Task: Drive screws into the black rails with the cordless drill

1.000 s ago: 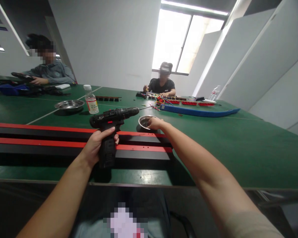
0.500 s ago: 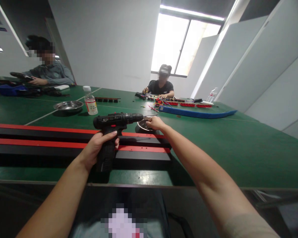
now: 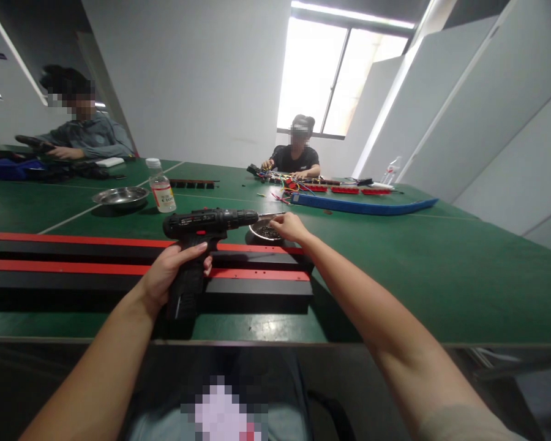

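Note:
A black power drill is gripped around its handle by my left hand, its long bit pointing right. My right hand is at the right rim of a small metal bowl that holds small dark parts. Its fingers are pressed together, and what they may hold is too small to make out. Two long black bars with red tops, a rear one and a front one, lie side by side under and behind the drill.
Behind are a metal dish, a bottle, a long blue strip and a bundle of coloured wires. One person sits across the green table, another at the far left.
My right hand has risen slightly from inside the bowl towards its rim, showing more of the dark parts. The whole view has shifted a little, and the drill remains in my left hand.

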Demonstrator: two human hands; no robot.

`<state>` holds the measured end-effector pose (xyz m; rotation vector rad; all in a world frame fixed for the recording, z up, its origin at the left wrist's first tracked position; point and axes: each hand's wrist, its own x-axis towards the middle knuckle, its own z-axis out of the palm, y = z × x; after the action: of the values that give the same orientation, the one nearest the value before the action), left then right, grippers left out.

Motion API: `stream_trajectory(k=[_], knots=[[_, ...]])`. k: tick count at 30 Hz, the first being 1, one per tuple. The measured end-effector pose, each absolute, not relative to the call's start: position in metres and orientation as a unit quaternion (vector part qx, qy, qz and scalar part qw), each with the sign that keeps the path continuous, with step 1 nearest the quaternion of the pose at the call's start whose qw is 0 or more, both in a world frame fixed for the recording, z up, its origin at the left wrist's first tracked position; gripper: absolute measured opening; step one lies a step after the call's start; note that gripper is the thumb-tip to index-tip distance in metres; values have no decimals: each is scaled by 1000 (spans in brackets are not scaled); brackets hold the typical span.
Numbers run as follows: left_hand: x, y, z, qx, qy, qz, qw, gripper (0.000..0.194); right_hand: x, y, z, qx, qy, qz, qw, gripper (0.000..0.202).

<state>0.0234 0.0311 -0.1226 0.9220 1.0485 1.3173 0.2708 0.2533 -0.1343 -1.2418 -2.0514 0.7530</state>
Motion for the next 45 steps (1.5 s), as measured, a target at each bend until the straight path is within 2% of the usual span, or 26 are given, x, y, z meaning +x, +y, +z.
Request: stream_trajectory(k=[3,13,18,22,36,45], knots=[[23,31,-123,399,464,553,566,25,279,242,-132,-455,-790,252,324,20],[20,31,-129,422,483,519,564,24,337,171,-140,-358,-707,448,414,45],[15,28,-133,454,511,482,548,28,345,173,-158,-306,-653,496,484,46],[17,26,-131,474,551,448,522,36,344,170,-162,-288,-667,497,474,49],[12,27,-137,470,548,454,522,29,344,161,-159,-298,-695,474,453,51],[23,22,-128,477,564,457,494,32,343,160,-160,-299,-712,447,452,52]])
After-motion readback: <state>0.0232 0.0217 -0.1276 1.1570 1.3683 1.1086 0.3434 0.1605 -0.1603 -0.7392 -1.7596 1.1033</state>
